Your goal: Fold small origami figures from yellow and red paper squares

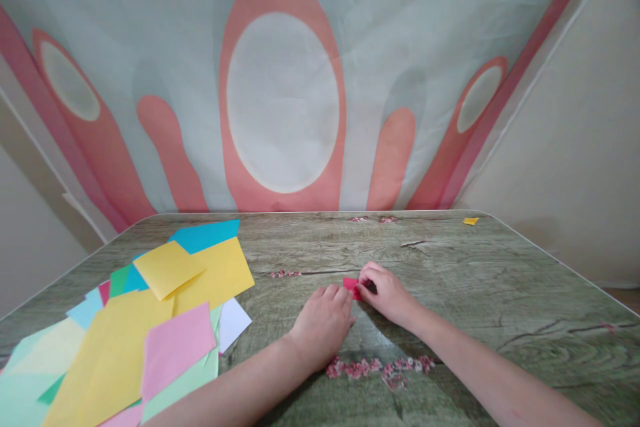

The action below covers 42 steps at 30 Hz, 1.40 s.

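Note:
A small piece of red paper (351, 285) lies at the middle of the table between my two hands. My right hand (385, 292) pinches its right side between thumb and curled fingers. From the near left, my left hand (325, 320) rests on the table with its fingers bent together against the paper's lower edge. The fingers cover part of the sheet, so how it is folded cannot be made out.
A loose heap of coloured papers, with a large yellow sheet (110, 340) and a pink square (177, 347), spreads over the table's left side. A yellow scrap (471, 221) lies near the far right corner. Printed blossoms mark the wood-grain table (480, 280). A patterned curtain (190, 13) hangs behind.

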Each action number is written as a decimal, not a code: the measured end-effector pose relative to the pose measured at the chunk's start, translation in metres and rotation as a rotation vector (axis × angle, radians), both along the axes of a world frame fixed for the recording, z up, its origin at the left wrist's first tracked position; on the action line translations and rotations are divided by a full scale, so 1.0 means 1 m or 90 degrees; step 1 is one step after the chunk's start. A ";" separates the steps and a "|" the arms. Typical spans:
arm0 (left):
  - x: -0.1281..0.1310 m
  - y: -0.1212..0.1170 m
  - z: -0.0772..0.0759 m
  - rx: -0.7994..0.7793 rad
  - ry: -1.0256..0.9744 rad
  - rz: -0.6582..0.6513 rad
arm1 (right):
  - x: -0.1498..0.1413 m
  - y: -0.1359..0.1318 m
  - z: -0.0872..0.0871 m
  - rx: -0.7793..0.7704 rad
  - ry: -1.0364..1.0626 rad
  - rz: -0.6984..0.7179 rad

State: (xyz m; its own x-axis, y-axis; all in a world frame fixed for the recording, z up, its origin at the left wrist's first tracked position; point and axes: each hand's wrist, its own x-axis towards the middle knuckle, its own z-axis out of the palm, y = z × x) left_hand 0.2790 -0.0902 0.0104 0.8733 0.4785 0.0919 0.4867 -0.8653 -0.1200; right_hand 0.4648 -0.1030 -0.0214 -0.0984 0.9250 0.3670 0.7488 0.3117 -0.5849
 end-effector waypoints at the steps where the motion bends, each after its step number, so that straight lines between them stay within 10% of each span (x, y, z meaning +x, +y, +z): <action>1: 0.000 0.000 0.000 0.001 0.000 0.002 | 0.000 0.000 0.000 -0.001 0.000 -0.001; 25: 0.002 -0.001 0.002 0.010 0.008 0.009 | 0.013 -0.004 0.007 -0.026 0.105 -0.024; 42: 0.002 0.000 0.004 0.025 -0.011 -0.001 | -0.020 -0.038 0.039 -0.094 -0.451 0.024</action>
State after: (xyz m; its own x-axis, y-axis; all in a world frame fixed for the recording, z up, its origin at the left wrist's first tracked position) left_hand 0.2814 -0.0901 0.0141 0.8719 0.4735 0.1251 0.4882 -0.8605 -0.1453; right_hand 0.4451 -0.1410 0.0175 -0.2997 0.9511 0.0747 0.9537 0.3006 -0.0014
